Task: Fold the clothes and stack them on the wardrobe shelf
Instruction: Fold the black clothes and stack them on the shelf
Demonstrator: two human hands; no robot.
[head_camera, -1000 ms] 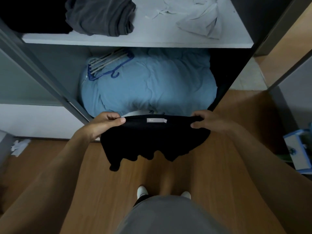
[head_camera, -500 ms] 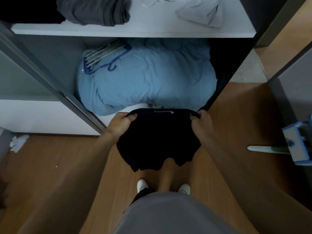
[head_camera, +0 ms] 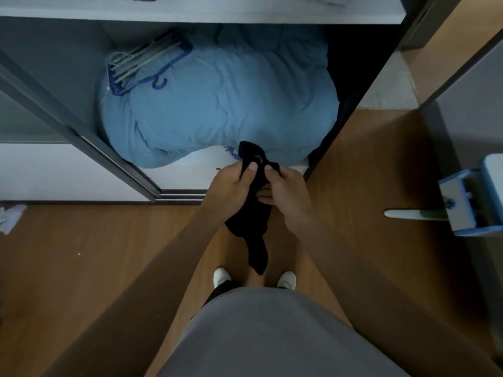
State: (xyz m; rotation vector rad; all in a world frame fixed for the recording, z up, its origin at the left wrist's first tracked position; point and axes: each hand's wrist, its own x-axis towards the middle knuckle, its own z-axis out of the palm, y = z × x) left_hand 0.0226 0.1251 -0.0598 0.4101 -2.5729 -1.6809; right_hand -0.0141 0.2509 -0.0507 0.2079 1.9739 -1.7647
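A home bedroom: open wardrobe [head_camera: 81, 137], blue duvet [head_camera: 217, 104], hangers [head_camera: 147, 63], wooden floor [head_camera: 81, 254].

Light-blue bedding bundle [head_camera: 217, 104] at 12 o'clock, blue hangers [head_camera: 147, 57] lying on its 10 o'clock corner; blue-and-white plastic item [head_camera: 468, 197] on wooden floor [head_camera: 81, 254] at 3 o'clock; crumpled white paper [head_camera: 11, 216] at 9 o'clock.

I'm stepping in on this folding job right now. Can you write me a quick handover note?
Left hand: grips the top of the soft black cloth garment.
Right hand: grips the same garment, close beside the left hand.
The garment hangs bunched and narrow over the brown wooden floor, below the white wardrobe shelf.
Done: garment held up and gathered between both hands.
Left: finish the fold, then stack it on the shelf.
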